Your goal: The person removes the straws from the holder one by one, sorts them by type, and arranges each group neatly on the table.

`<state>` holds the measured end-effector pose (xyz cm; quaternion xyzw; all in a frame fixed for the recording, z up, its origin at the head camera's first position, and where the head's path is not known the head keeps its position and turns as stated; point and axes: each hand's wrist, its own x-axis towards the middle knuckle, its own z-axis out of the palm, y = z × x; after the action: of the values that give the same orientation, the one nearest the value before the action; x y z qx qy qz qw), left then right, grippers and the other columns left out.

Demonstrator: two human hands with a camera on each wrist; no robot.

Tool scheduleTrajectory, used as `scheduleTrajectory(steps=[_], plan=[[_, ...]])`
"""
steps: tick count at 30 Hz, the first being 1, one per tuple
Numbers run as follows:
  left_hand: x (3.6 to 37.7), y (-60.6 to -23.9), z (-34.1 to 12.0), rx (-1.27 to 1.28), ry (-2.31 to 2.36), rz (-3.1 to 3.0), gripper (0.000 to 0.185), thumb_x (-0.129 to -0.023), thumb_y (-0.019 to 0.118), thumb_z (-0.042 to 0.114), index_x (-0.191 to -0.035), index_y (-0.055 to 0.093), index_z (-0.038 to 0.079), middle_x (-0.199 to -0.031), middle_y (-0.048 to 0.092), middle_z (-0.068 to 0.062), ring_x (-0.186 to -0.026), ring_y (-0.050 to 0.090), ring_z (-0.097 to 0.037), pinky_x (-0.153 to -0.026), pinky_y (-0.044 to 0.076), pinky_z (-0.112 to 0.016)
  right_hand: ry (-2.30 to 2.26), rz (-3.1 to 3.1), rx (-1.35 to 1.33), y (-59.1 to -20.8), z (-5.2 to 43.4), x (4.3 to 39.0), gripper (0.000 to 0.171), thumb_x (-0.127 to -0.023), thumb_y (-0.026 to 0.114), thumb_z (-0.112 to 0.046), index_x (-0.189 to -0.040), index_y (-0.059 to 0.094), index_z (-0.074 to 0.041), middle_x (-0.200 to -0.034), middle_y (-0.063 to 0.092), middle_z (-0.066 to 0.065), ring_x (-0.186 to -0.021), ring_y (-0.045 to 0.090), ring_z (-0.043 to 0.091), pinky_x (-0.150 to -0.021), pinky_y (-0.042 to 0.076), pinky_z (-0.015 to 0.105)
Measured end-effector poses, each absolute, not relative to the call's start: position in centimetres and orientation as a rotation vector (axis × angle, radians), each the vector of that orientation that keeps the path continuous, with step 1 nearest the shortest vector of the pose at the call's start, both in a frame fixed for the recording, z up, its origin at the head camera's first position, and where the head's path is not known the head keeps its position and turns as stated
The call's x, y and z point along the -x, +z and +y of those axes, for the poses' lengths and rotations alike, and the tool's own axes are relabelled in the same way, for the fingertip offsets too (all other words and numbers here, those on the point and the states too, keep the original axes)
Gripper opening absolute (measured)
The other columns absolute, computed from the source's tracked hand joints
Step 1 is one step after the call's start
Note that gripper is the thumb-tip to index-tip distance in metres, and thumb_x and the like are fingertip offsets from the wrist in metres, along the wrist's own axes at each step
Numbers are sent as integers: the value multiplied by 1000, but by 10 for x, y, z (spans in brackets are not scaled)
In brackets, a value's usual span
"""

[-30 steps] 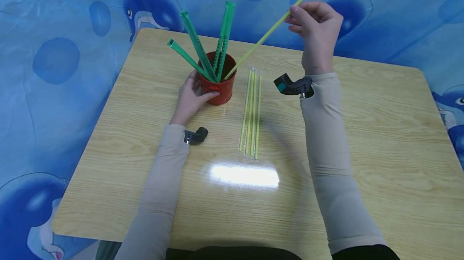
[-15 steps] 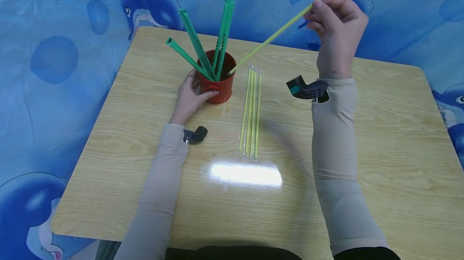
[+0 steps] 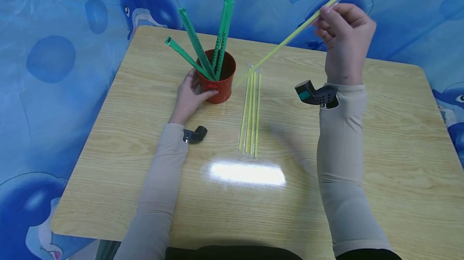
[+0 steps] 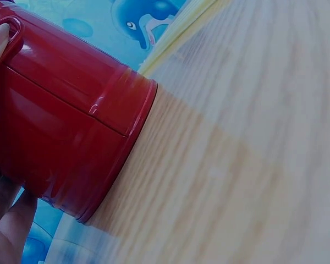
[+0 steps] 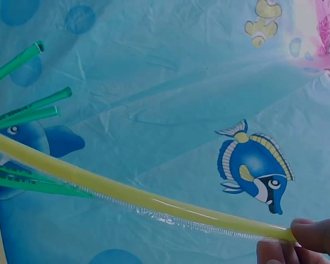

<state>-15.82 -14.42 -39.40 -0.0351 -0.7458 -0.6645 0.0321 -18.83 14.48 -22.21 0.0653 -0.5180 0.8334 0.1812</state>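
My left hand (image 3: 188, 96) holds a small red bucket (image 3: 224, 92) from its left side, thumb across the front. In the left wrist view the bucket (image 4: 71, 115) shows its smooth wall, with fingers at both sides. Several green paper-wrapped sticks (image 3: 197, 42) lean out of it. High to the right, my right hand (image 3: 348, 40) pinches a long yellow straw (image 3: 290, 37) in a clear sleeve. It slants down leftward, its lower end just right of the bucket, outside the rim. The right wrist view shows this straw (image 5: 143, 201) between thumb and fingers.
Several more yellow straws (image 3: 251, 111) in clear wrappers lie side by side on the wooden table (image 3: 398, 151), right of the bucket. A blue sheet with sea animals (image 3: 50, 98) hangs behind the table and shows along its left side.
My right hand has moved right with the yellow straw, then slightly down. The straw's lower end has gone from inside the bucket's rim to outside it. The left hand stays on the bucket.
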Motion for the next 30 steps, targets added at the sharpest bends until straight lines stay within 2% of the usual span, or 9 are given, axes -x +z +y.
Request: scheduleTrajectory(steps=[4, 10, 13, 20, 30], plan=[[157, -394, -144, 105, -2042, -2301, 80, -75, 80, 9, -143, 37, 11, -142, 43, -5, -131, 40, -18, -106, 36, -24, 2405, -1488, -187, -226, 148, 187, 12, -77, 72, 7, -82, 64, 15, -76, 64, 20, -63, 60, 27, -60, 52, 31], [157, -393, -145, 106, -2050, -2291, 80, -75, 80, 9, -142, 37, 11, -142, 43, -5, -131, 40, -18, -106, 37, -24, 2483, -1511, -175, -232, 151, 186, 15, -75, 74, 7, -83, 64, 16, -74, 64, 20, -61, 60, 26, -56, 52, 30], [157, -392, -145, 104, -2049, -2293, 80, -75, 80, 9, -142, 37, 11, -142, 43, -5, -131, 40, -18, -106, 37, -23, 2509, -1534, -180, -234, 151, 185, 11, -77, 72, 8, -82, 65, 15, -74, 63, 20, -60, 60, 25, -55, 52, 29], [157, -392, -145, 103, -2045, -2300, 80, -75, 80, 10, -142, 37, 11, -142, 43, -4, -131, 40, -18, -106, 36, -23, 2549, -1628, -168, -244, 153, 183, 14, -77, 73, 6, -83, 65, 16, -74, 64, 20, -58, 61, 24, -55, 54, 27], [159, -395, -147, 101, -2054, -2309, 80, -76, 80, 11, -143, 36, 12, -143, 42, -4, -132, 39, -17, -107, 35, -24, 2567, -1866, -164, -263, 160, 180, 9, -81, 70, 4, -86, 68, 10, -75, 67, 16, -62, 65, 20, -59, 57, 26]])
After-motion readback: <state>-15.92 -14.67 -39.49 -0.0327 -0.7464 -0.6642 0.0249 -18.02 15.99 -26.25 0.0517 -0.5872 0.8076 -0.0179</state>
